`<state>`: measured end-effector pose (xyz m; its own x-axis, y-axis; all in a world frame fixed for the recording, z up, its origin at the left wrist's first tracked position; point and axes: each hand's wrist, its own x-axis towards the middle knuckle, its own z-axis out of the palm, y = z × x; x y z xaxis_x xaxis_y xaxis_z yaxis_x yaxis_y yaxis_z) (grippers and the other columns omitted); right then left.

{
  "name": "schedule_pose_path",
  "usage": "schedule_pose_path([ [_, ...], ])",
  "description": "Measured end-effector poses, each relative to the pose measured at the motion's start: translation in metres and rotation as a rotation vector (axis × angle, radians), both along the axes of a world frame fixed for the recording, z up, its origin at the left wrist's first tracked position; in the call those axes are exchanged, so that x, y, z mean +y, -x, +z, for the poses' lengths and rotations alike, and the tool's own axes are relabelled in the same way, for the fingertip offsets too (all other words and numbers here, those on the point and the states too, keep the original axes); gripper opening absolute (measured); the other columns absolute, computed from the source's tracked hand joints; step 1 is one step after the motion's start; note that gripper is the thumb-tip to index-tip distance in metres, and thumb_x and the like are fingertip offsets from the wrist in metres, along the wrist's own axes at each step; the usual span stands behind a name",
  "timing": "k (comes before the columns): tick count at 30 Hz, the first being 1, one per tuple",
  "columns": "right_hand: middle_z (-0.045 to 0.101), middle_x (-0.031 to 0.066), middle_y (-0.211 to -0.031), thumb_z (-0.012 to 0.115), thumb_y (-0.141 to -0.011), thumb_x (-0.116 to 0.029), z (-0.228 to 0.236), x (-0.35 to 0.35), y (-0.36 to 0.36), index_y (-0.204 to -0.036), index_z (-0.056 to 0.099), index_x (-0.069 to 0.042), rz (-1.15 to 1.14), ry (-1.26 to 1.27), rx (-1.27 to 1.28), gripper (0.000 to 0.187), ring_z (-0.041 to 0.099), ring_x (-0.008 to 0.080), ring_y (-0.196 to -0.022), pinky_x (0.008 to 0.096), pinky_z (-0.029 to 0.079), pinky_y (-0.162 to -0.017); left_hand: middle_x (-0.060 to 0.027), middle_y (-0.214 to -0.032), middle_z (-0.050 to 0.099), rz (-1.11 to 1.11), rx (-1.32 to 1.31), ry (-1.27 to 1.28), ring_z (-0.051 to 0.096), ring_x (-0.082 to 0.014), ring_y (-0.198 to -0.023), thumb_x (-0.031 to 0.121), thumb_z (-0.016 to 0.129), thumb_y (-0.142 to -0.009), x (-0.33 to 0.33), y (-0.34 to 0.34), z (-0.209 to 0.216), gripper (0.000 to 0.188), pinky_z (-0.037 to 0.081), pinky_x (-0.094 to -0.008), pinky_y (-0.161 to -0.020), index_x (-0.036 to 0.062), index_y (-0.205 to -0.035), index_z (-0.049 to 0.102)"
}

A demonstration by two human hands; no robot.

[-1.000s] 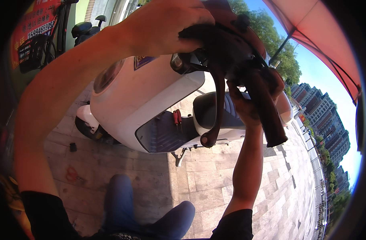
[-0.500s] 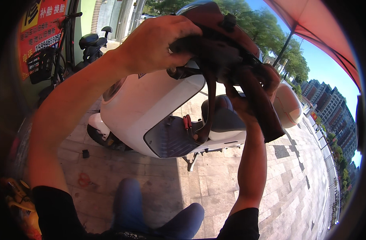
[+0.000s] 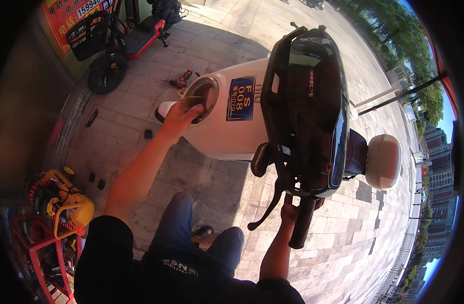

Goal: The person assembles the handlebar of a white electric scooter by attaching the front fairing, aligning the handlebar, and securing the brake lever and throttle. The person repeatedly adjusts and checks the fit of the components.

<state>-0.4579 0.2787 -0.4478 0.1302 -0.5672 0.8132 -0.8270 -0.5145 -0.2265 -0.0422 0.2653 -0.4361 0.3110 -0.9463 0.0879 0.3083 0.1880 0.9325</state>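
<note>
A white electric scooter (image 3: 232, 137) stands in front of me. My left hand (image 3: 181, 115) is at its round headlight (image 3: 206, 93), thumb and fingers bent over the near rim; some fingertips are hidden. Beside the headlight, a blue plate (image 3: 240, 99) sits on the front panel. My right hand (image 3: 290, 212) is wrapped round the handlebar beside the black grip (image 3: 303, 223), partly covered by it. The brake lever (image 3: 267, 210) sticks out to the left of that hand. Above lies the black handlebar housing (image 3: 308, 111), with cables and inner parts showing.
A red power drill (image 3: 182, 79) lies on the paving beyond the headlight. Small black pieces (image 3: 148, 134) are scattered at left. A yellow machine (image 3: 72, 207) sits on a red rack (image 3: 37, 248) at lower left. Another scooter with a basket (image 3: 87, 35) is parked at upper left.
My left hand has moved from the handlebar housing down to the headlight. My right hand stays at the handlebar. My view has shifted toward the scooter's front, and the handlebar appears turned.
</note>
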Motion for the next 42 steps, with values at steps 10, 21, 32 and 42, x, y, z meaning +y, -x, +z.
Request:
schedule_pose_path([
  [10, 0.066, 0.0150, -0.101, 0.081, -0.079, -0.027, -0.081, 0.299, 0.095, -0.107, 0.068, 0.000, -0.391, -1.616, -0.184, 0.041, 0.063, 0.0269, -0.087, 0.0389, 0.054, -0.077, -0.0073, -0.105, 0.066, 0.139, 0.291, -1.112, 0.065, -0.0183, -0.088, 0.032, 0.067, -0.094, 0.265, -0.066, -0.010, 0.040, 0.052, -0.0308, -0.074, 0.0048, -0.124, 0.060],
  [21, 0.070, 0.0196, -0.115, 0.066, -0.092, -0.038, -0.118, 0.255, -0.063, -0.115, 0.067, 0.003, -0.383, -1.621, -0.574, 0.048, 0.066, 0.0320, -0.111, 0.0391, 0.050, -0.095, -0.0115, -0.117, 0.066, -0.345, 0.161, -0.350, 0.065, -0.0230, -0.099, 0.035, 0.067, -0.095, -0.095, -0.121, 0.122, 0.047, 0.053, -0.0374, -0.085, 0.0030, -0.127, 0.058],
  [32, 0.068, 0.0092, -0.104, 0.062, -0.096, -0.033, 0.026, 0.197, -0.206, -0.124, 0.062, -0.004, -0.914, -1.553, -1.363, 0.040, 0.063, 0.0172, -0.096, 0.0314, 0.050, -0.078, -0.0077, -0.114, 0.065, -0.864, 0.101, -0.308, 0.062, -0.0174, -0.098, 0.035, 0.067, -0.096, -0.280, -0.056, 0.183, 0.052, 0.052, -0.0317, -0.085, 0.0001, -0.132, 0.055],
  [42, 0.047, 0.0125, -0.146, 0.044, -0.094, -0.071, 0.107, 0.041, -0.325, -0.150, 0.036, -0.006, -0.547, -0.154, -2.002, 0.087, 0.046, 0.0313, -0.126, 0.0465, 0.035, -0.108, -0.0109, -0.114, 0.066, -1.231, -0.022, -0.407, 0.062, -0.0192, -0.102, 0.040, 0.074, -0.087, -0.303, 0.002, 0.162, 0.060, 0.051, -0.0307, -0.078, 0.0002, -0.129, 0.058],
])
